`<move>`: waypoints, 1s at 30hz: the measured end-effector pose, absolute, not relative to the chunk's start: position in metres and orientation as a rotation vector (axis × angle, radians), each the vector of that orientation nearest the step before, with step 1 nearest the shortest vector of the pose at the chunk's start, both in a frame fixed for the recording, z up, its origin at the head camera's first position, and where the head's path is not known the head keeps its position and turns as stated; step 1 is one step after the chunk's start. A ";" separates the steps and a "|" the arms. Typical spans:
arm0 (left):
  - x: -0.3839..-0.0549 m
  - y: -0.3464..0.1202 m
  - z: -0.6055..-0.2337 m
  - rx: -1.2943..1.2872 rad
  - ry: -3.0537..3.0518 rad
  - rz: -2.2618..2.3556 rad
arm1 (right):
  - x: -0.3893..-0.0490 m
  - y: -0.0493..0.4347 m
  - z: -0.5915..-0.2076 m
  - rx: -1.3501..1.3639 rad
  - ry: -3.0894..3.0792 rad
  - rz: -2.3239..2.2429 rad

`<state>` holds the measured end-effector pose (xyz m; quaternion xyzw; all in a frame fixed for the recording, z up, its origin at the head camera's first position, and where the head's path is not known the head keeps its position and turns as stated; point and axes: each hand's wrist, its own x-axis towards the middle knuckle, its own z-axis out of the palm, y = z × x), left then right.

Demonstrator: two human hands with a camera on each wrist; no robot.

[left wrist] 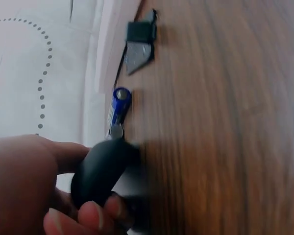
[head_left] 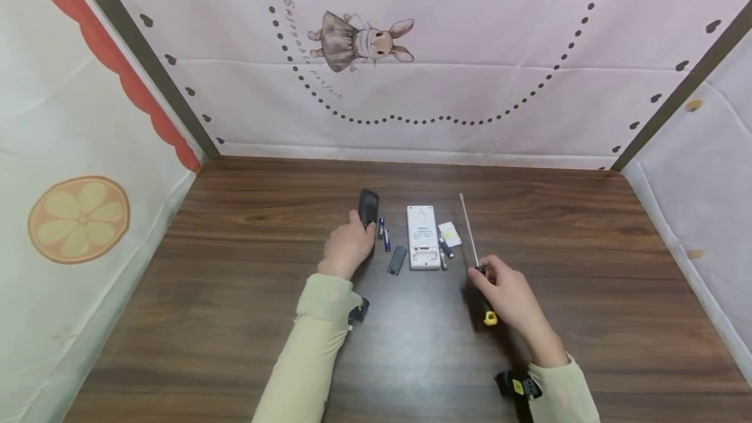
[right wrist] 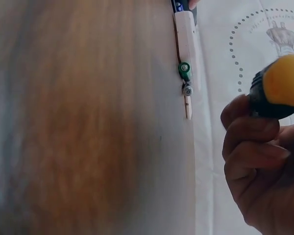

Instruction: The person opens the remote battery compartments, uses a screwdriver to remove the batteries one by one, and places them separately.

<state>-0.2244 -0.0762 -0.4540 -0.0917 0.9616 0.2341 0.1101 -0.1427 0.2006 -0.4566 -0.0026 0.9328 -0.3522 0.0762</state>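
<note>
My left hand point(head_left: 346, 247) grips a black handset point(head_left: 368, 206), which looks like a remote control, near the table's left-middle. The left wrist view shows its dark rounded end point(left wrist: 100, 169) between thumb and fingers. My right hand point(head_left: 506, 289) holds a screwdriver point(head_left: 468, 227) by its black and yellow handle point(right wrist: 284, 81), its shaft pointing away from me. Between the hands lies a white remote control point(head_left: 423, 234), back up, its battery compartment uncovered. Two blue batteries point(head_left: 387, 240) lie beside the handset. More batteries point(head_left: 447, 249) lie along the white remote's right side.
A dark grey battery cover point(head_left: 397, 260) lies left of the white remote. A small white card with a yellow patch point(head_left: 449, 234) is at its right. The wooden table point(head_left: 235, 318) is bounded by a printed cloth wall point(head_left: 470, 31) behind and cloth walls at both sides.
</note>
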 end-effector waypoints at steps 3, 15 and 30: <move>-0.224 -0.078 -0.453 -0.244 2.832 0.607 | -0.142 0.204 -0.456 -0.004 2.843 -0.972; -0.222 -0.071 -0.455 -0.183 2.816 0.564 | -0.145 0.220 -0.461 -0.016 2.882 -0.683; -0.212 -0.066 -0.466 -0.158 2.853 0.559 | -0.142 0.220 -0.468 0.082 2.751 -0.693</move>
